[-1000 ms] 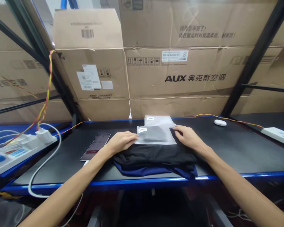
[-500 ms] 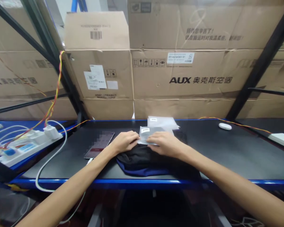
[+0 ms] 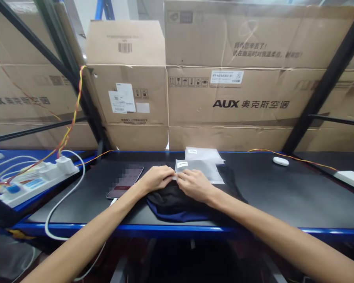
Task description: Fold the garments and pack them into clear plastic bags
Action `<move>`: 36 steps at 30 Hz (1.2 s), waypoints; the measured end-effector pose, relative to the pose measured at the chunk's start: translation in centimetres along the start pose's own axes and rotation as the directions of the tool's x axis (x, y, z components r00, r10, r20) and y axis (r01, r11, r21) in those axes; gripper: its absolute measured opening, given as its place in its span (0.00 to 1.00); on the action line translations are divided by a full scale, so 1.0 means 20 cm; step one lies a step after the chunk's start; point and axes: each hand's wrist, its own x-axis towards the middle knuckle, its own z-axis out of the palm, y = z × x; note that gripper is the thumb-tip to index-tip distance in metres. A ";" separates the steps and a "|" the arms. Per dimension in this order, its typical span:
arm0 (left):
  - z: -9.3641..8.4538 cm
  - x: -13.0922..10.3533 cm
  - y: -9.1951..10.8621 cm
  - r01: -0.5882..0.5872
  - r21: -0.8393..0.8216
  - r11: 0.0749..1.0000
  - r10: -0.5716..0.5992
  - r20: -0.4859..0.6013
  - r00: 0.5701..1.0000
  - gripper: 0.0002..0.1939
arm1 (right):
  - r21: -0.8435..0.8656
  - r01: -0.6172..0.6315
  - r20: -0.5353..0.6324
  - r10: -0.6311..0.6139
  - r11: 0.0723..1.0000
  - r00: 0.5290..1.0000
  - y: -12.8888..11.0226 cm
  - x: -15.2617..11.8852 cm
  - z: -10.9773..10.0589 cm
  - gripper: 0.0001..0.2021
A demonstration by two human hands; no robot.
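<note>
Centrally, a frosted bag lies flat on a folded dark cloth, its printed label too small to read and its contents obscured by the cloudy film. At the bag's near left corner, the left hand has thumb and fingers pinched on the edge. The right hand reaches across the bag's near left part with fingers curled in, close to the left fingertips; it covers that stretch of edge, so whether it pinches the film or merely presses on it cannot be told. The cloth extends from beneath the bag toward the viewer, showing a blue layer at its near side; the right forearm conceals part of it. Just beyond the bag is a second frosted bag, also labelled. To the bag's left rests a phone, its screen partly masked by coarse blocks. To the bag's right, well apart, sits a small white case; farther right, a white power strip is cut off by the frame.
</note>
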 end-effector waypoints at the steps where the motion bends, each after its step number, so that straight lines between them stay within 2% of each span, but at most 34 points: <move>1: 0.00 0.00 0.00 -0.004 -0.004 1.000 0.004 -0.008 1.000 0.09 | -0.014 0.003 -0.009 -0.004 1.000 1.000 0.01 -0.02 -0.01 0.11; 6: -0.02 0.00 -0.01 0.014 0.021 1.000 -0.013 -0.059 0.998 0.12 | -0.063 -0.007 -0.062 0.003 0.998 0.998 0.09 -0.18 -0.06 0.11; 15: -0.06 0.00 -0.03 0.103 0.163 0.981 -0.083 -0.122 0.989 0.12 | -0.089 -0.088 -0.271 0.061 0.992 0.961 0.28 -0.51 -0.14 0.09; 19: -0.07 0.00 -0.02 0.149 0.202 0.968 -0.124 -0.134 0.983 0.12 | -0.060 -0.115 -0.307 0.091 0.992 0.947 0.30 -0.57 -0.14 0.10; 22: -0.08 0.02 -0.02 0.185 0.222 0.957 -0.162 -0.117 0.980 0.12 | -0.026 -0.139 -0.295 0.125 0.990 0.947 0.30 -0.57 -0.13 0.11; 24: -0.09 0.03 0.00 0.191 0.221 0.956 -0.162 -0.142 0.976 0.14 | -0.022 -0.158 -0.285 0.145 0.987 0.947 0.29 -0.55 -0.13 0.11; 27: -0.11 0.04 0.07 0.122 0.150 0.981 -0.090 -0.204 0.975 0.17 | -0.045 -0.171 -0.291 0.151 0.984 0.945 0.28 -0.52 -0.15 0.11; 29: -0.11 0.05 0.15 0.015 0.058 0.998 -0.005 -0.168 0.986 0.17 | -0.057 -0.171 -0.296 0.147 0.984 0.944 0.27 -0.50 -0.16 0.12; 32: -0.09 0.06 0.28 -0.118 -0.028 0.993 0.116 -0.058 0.992 0.17 | -0.046 -0.180 -0.281 0.160 0.983 0.946 0.26 -0.49 -0.16 0.12; 34: -0.06 0.09 0.33 -0.129 0.000 0.992 0.128 -0.060 0.990 0.18 | -0.013 -0.191 -0.247 0.182 0.981 0.952 0.26 -0.49 -0.16 0.12; 36: -0.03 0.13 0.36 -0.080 0.045 0.996 0.084 -0.094 0.992 0.20 | 0.029 -0.193 -0.230 0.194 0.981 0.954 0.26 -0.49 -0.16 0.11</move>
